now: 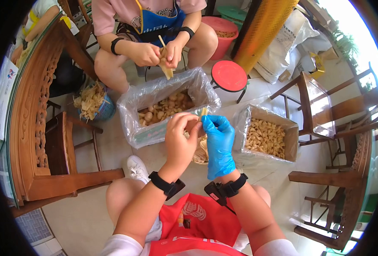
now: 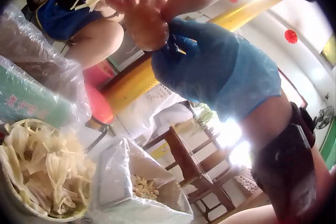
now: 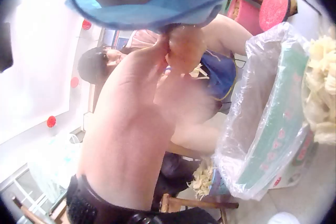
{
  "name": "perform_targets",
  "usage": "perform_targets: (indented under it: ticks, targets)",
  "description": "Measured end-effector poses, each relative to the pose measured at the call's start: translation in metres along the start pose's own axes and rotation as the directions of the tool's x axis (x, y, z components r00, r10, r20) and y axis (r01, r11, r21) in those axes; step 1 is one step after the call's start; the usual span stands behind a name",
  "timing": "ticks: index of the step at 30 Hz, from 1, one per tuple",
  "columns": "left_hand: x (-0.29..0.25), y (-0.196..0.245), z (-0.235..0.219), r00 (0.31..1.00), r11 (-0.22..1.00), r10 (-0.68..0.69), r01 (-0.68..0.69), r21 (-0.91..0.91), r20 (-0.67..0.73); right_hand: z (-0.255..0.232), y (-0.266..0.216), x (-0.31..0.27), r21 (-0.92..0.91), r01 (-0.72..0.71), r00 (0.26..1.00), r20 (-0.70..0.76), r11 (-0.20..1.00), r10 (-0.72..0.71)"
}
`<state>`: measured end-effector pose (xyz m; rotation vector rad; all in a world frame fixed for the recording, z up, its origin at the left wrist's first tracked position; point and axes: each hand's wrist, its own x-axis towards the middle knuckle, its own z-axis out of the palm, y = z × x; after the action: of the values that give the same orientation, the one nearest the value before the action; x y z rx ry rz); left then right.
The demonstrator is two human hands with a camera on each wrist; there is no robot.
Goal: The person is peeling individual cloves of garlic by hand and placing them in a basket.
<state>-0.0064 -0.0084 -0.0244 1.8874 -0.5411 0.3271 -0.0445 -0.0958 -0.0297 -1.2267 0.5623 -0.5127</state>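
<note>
My bare left hand (image 1: pixel 180 138) holds a round, glossy, brownish garlic bulb (image 2: pixel 148 28) in its curled fingers. My right hand (image 1: pixel 219 145), in a blue glove, meets it fingertip to fingertip and pinches the same bulb. A short yellowish stalk (image 1: pixel 204 112) sticks up at the gloved fingertips. In the right wrist view the glove's cuff lies across the top, and the bulb (image 3: pixel 187 48) shows just below it. Beneath both hands is a round basket of pale peeled skins (image 2: pixel 50 169), mostly hidden by them in the head view.
Ahead stands a plastic-lined box (image 1: pixel 131 106) with whole bulbs. To its right is another lined box (image 1: pixel 291 143) of cloves. A person (image 1: pixel 148 53) opposite peels a bulb. A red stool (image 1: pixel 229 76), a blue basket of skins (image 1: pixel 105 109) and wooden chairs (image 1: pixel 315 104) stand around.
</note>
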Motion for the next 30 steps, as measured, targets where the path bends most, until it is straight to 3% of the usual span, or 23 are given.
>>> perform_targets:
  ticks: [2, 4, 8, 10, 14, 18, 20, 24, 26, 30]
  targets:
    - [0.002, -0.001, -0.003, 0.999, 0.999, -0.035, 0.035, 0.015, 0.033, 0.000, -0.004, 0.003, -0.013, 0.048, 0.999, 0.017, 0.999, -0.048]
    - [0.002, 0.000, -0.006, 0.992, 0.992, -0.117, 0.114, 0.052, 0.052, 0.000, -0.007, -0.001, 0.016, 0.005, 1.000, -0.010, 1.000, -0.005]
    - [-0.003, -0.013, -0.009, 0.984, 0.992, -0.048, 0.027, 0.126, 0.172, -0.006, -0.005, 0.000, -0.016, 0.072, 0.997, 0.037, 0.997, -0.071]
    - [0.000, -0.007, -0.012, 0.986, 0.994, -0.057, 0.042, 0.102, 0.155, -0.007, -0.010, 0.000, -0.313, 0.398, 0.916, 0.182, 0.862, -0.356]
    - [0.001, -0.002, -0.018, 0.992, 0.995, -0.033, 0.021, 0.096, 0.123, -0.006, -0.017, -0.002, -0.381, 0.483, 0.875, 0.248, 0.789, -0.416]
    - [0.001, 0.004, -0.020, 0.991, 0.993, -0.109, 0.104, 0.064, 0.076, -0.007, -0.014, 0.000, -0.400, 0.511, 0.859, 0.283, 0.761, -0.427]
    - [0.000, -0.002, -0.022, 0.991, 0.989, 0.000, -0.021, 0.149, 0.137, -0.007, -0.013, 0.001, -0.416, 0.542, 0.840, 0.309, 0.730, -0.447]
    - [-0.001, -0.008, -0.020, 0.981, 1.000, -0.010, 0.006, 0.021, 0.194, -0.006, -0.016, -0.002, -0.403, 0.545, 0.838, 0.304, 0.735, -0.454]
    - [-0.003, -0.003, -0.018, 0.957, 0.954, -0.164, 0.216, -0.207, 0.241, -0.005, -0.015, -0.007, -0.484, 0.533, 0.845, 0.261, 0.694, -0.467]
    - [-0.003, -0.009, -0.015, 0.974, 0.983, -0.060, 0.096, -0.159, 0.219, -0.003, -0.007, -0.008, -0.479, 0.558, 0.826, 0.238, 0.678, -0.511]
